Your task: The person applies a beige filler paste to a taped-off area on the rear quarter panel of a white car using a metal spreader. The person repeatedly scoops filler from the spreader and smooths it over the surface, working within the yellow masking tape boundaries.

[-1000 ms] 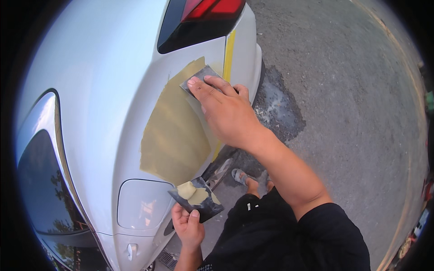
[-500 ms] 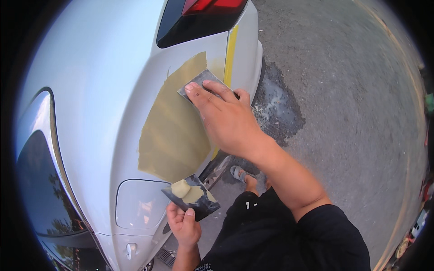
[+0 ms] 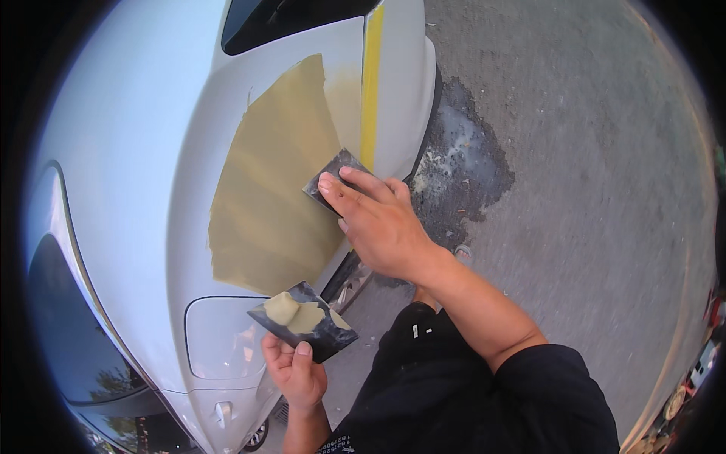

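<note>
My right hand (image 3: 382, 223) grips a flat dark spreader (image 3: 319, 195) at the lower right part of a beige filler patch (image 3: 261, 181) on the white car's rear side panel (image 3: 189, 151). Its fingertips rest on the spreader. A strip of yellow tape (image 3: 370, 91) runs along the panel seam beside the patch. Below, my left hand (image 3: 295, 371) holds a dark square plate (image 3: 333, 340) from underneath, thumb on top, with a lump of beige putty (image 3: 281, 309) and smears on it. The plate is just above and partly over the fuel flap (image 3: 215, 340).
The car's dark side window (image 3: 76, 318), door handle (image 3: 223, 412) and dark lamp area (image 3: 257, 23) surround the panel. To the right is grey pavement (image 3: 590, 189) with a wet stain (image 3: 465, 159). My dark shorts and one sandalled foot show below; small clutter lies at the far right edge.
My right hand and spreader have moved downward across the patch toward its lower right. The view has shifted, and the car and left hand's plate appear further left and higher in the picture.
</note>
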Motion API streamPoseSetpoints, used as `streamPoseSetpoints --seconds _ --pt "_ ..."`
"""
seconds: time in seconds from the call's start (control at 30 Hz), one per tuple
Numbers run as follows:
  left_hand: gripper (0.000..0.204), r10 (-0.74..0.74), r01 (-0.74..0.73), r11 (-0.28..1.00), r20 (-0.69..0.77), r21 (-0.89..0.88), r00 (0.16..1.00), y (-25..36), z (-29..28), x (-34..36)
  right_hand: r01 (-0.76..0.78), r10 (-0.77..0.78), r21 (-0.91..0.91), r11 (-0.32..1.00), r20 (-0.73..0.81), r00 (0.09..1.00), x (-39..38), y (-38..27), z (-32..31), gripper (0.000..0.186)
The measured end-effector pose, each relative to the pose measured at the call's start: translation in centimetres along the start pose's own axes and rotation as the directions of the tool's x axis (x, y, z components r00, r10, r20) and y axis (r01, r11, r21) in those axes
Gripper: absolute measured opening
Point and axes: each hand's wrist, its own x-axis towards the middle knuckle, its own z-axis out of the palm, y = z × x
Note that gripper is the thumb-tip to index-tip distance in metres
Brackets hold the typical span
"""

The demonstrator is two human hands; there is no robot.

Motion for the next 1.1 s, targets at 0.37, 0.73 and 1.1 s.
streamPoseSetpoints --seconds 0.37,0.73,1.1 --pt "0.048 0.006 -0.006 1.000 -0.004 0.012 1.000 0.1 0.0 -0.3 -0.061 0.065 0.168 0.984 -0.021 0.998 -4.4 0.3 2.7 0.071" --pt "0.049 0.004 -0.005 1.000 0.037 0.021 0.999 0.3 -0.2 -0.1 -0.122 0.127 0.268 0.956 -0.001 0.992 -7.8 0.1 5.3 0.073" --pt "0.052 0.000 -0.002 0.999 0.028 0.038 1.000 0.3 -0.4 -0.1 -0.114 0.121 0.295 0.949 -0.004 0.993 -10.8 0.1 7.1 0.074"
